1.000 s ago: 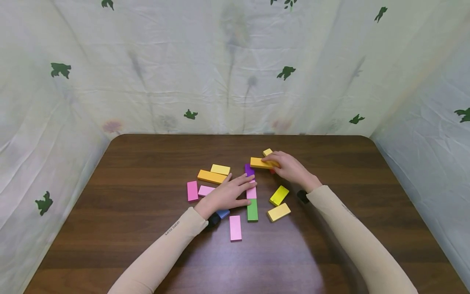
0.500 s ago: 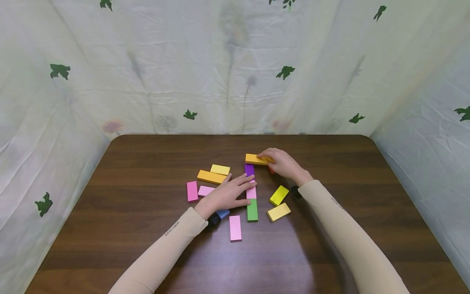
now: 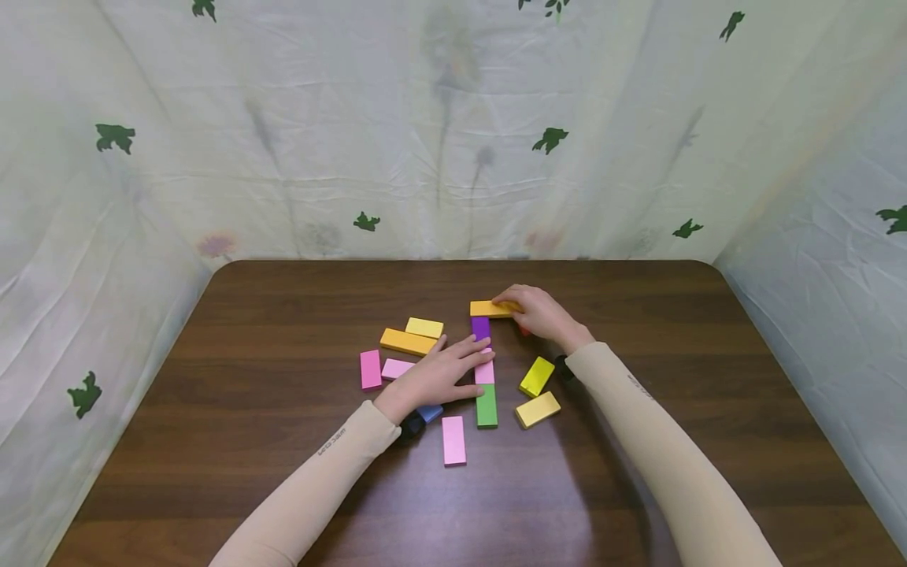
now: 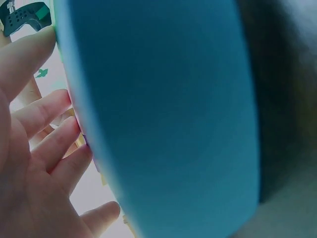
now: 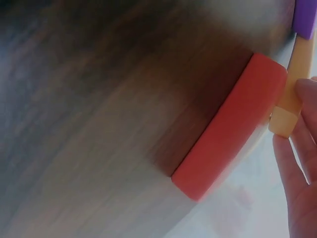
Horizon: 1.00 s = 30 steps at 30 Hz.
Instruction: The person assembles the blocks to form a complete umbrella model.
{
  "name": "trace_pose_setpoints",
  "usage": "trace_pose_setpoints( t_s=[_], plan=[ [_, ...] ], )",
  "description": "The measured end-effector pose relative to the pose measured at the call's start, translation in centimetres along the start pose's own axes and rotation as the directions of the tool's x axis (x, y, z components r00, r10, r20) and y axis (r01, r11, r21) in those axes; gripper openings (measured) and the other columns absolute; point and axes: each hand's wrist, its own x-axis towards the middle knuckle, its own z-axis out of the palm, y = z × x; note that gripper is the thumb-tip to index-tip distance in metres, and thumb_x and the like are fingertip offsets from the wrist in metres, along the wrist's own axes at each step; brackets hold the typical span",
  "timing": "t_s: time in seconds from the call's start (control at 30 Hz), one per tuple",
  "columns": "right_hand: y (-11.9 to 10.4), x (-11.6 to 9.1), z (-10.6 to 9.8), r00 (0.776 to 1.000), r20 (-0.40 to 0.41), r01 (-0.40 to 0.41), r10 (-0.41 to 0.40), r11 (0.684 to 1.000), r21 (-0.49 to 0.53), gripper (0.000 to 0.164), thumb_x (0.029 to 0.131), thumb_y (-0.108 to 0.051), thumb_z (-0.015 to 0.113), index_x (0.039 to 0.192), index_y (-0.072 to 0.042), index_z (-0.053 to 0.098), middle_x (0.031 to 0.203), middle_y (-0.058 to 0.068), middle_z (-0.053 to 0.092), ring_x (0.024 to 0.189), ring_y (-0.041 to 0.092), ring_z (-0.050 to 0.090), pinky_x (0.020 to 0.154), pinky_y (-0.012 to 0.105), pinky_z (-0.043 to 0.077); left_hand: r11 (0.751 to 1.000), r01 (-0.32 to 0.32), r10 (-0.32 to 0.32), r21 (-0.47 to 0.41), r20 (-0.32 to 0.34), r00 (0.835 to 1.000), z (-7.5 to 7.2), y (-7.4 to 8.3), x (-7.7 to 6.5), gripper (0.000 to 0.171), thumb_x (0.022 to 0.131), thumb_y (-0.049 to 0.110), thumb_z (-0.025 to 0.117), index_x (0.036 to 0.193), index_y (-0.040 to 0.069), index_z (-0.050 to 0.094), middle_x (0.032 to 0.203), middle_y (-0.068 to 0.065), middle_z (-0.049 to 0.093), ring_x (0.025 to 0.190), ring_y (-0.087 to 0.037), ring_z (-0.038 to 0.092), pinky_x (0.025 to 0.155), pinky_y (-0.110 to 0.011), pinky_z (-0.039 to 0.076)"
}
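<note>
A column of blocks runs away from me on the table: a green block (image 3: 486, 406) nearest, then a light pink block (image 3: 485, 371) and a purple block (image 3: 480, 328). My left hand (image 3: 439, 374) lies with fingers spread, its fingertips on the column's left side. My right hand (image 3: 542, 315) pinches an orange block (image 3: 489, 309) by its right part. That block lies crosswise at the purple block's far end. In the right wrist view the orange block (image 5: 297, 74) shows between thumb and fingers, beside a red block (image 5: 230, 126). A blue block (image 4: 163, 119) fills much of the left wrist view.
Left of the column lie a second orange block (image 3: 407, 342), a pale yellow block (image 3: 425, 327), a dark pink block (image 3: 371, 369) and another light pink one (image 3: 397, 368). Nearer me is a pink block (image 3: 454, 441); two yellow blocks (image 3: 537, 376) lie right. A curtain (image 3: 453, 142) hangs behind.
My right hand has moved left with the orange block, bringing it from beyond the column's right side to across the purple block's far end. My left hand has stayed still.
</note>
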Motion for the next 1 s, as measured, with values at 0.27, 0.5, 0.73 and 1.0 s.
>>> trace_pose_setpoints(
  t_s=[0.27,0.5,0.73,1.0],
  plan=[
    [-0.6,0.4,0.1,0.999,0.050,-0.019,0.018,1.000,0.012,0.032,0.089,0.003,0.061,0.120,-0.003,0.065,0.120,0.011,0.062,0.116,0.026,0.054,0.102,0.041,0.039,1.000,0.016,-0.016,-0.005,0.012,1.000,0.2,-0.1,0.0,0.063,0.094,0.043,0.058,0.147,0.015,0.040,0.155,-0.002,0.027,0.143,-0.022,0.016,0.109,-0.060,0.010],
    [-0.5,0.5,0.3,0.999,0.043,-0.014,0.013,1.000,0.023,0.031,0.089,0.004,0.061,0.119,-0.003,0.066,0.120,0.011,0.063,0.116,0.026,0.054,0.102,0.041,0.039,1.000,0.019,-0.019,-0.011,0.014,1.000,0.2,-0.1,0.0,0.063,0.094,0.043,0.058,0.147,0.015,0.040,0.155,-0.002,0.027,0.144,-0.022,0.016,0.109,-0.060,0.010],
    [-0.3,0.4,0.3,0.998,0.052,-0.022,0.022,1.000,-0.001,0.031,0.090,0.002,0.061,0.119,-0.004,0.066,0.120,0.011,0.062,0.115,0.026,0.055,0.101,0.041,0.039,1.000,0.015,-0.015,-0.002,0.005,1.000,0.2,-0.1,0.0,0.063,0.094,0.043,0.058,0.147,0.015,0.040,0.155,-0.002,0.027,0.143,-0.022,0.017,0.109,-0.061,0.011],
    [0.5,-0.2,0.0,0.999,0.045,-0.006,0.008,0.999,-0.050,0.031,0.089,0.003,0.061,0.119,-0.006,0.067,0.116,0.009,0.064,0.109,0.025,0.057,0.099,0.041,0.042,1.000,0.019,-0.019,0.005,0.007,1.000,0.2,-0.2,0.0,0.063,0.093,0.043,0.058,0.147,0.015,0.041,0.155,-0.001,0.027,0.143,-0.021,0.016,0.109,-0.061,0.011]
  ],
)
